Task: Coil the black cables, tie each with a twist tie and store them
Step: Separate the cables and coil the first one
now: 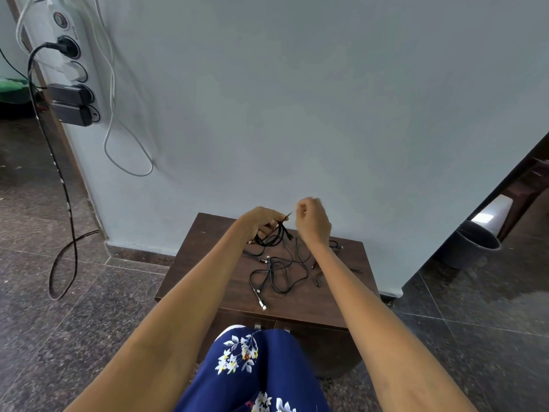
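Both bare arms reach forward over a low dark-brown wooden cabinet, its top serving as the counter (341, 304), which stands against a pale blue-grey wall (297, 99). The left hand (261, 223) is raised above the far part of the counter, its grip clamped on a small coiled bundle of thin black cable (271, 237) that hangs from the fingers, with plug ends sticking out to the right. The right hand (312, 220) is just beside it, fingers curled and pinched together; a thin short strand, perhaps a twist tie (288, 215), shows between the two hands, though blur makes it hard to tell what it is or which hand holds it. On the counter below lies a loose tangle of black cables (279, 272) with metal-tipped connectors, one plug end reaching the near edge. A knee in dark-blue floral fabric (255, 367) is in front of the cabinet. On the wall to the left hangs a white power strip (71, 63) with black plugs.
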Tool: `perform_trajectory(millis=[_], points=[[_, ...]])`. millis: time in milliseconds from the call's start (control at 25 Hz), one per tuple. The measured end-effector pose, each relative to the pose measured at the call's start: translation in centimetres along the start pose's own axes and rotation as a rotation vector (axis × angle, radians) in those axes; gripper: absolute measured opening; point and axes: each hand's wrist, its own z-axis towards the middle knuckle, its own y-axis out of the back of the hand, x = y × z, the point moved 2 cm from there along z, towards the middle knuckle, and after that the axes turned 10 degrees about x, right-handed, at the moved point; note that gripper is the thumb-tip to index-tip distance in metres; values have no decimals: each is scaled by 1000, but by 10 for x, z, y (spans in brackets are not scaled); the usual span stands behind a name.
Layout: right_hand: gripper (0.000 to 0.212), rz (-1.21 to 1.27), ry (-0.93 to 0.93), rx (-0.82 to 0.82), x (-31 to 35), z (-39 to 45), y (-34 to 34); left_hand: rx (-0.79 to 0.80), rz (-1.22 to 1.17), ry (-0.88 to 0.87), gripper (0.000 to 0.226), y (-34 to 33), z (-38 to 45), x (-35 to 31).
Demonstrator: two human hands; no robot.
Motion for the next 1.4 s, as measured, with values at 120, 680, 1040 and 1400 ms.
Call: perform_trajectory(millis=[120, 680, 1040, 1400], points=[[19, 270, -244, -111, -6, 18, 25, 33, -74, 22, 21, 4, -3, 18], [17, 129, -14, 213, 14, 10, 2, 169, -372, -85, 16, 5, 2, 14], [19, 379, 43, 322, 27, 4, -3, 129, -454, -129, 11, 6, 1, 18], [23, 529, -112, 0, 18, 25, 20, 224, -315, -68, 19, 6, -4, 19]])
